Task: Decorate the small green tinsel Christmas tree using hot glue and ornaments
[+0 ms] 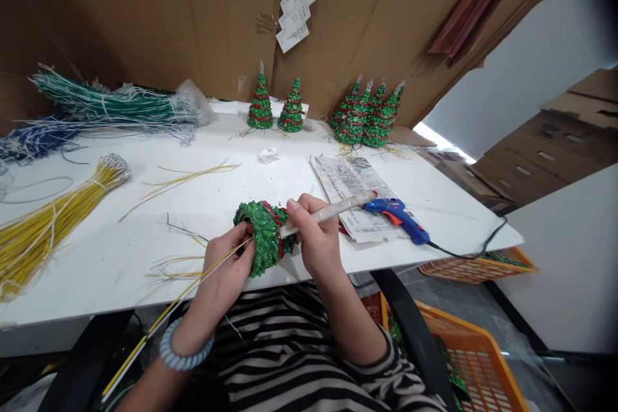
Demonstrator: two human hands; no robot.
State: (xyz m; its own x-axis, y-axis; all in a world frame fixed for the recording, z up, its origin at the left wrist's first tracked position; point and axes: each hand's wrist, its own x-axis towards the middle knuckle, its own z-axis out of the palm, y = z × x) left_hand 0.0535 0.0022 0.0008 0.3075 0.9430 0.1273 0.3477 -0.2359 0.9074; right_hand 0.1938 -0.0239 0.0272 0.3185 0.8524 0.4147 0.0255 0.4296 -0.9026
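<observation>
My left hand (pixel 228 273) is closed on a small green Christmas tree (pixel 265 241) with red garland, lying on its side with its hollow base facing left. The fingertips reach to the open base. A yellow and white wire (pixel 181 299) passes from the base between the fingers and hangs down over the forearm. Closed around a long whitish stick (pixel 340 207) with a reddish end, my right hand (pixel 317 238) is against the tree's upper side. The stick's lower tip is at the tree, and what it touches there is partly hidden.
A blue glue gun (pixel 403 217) lies on folded newspaper (pixel 355 174), its cord trailing right. Bundles of yellow wires (pixel 58 222) and green wires (pixel 120 103) lie left. Several finished trees (pixel 362 117) stand at the back. An orange crate (pixel 487 347) sits below the table.
</observation>
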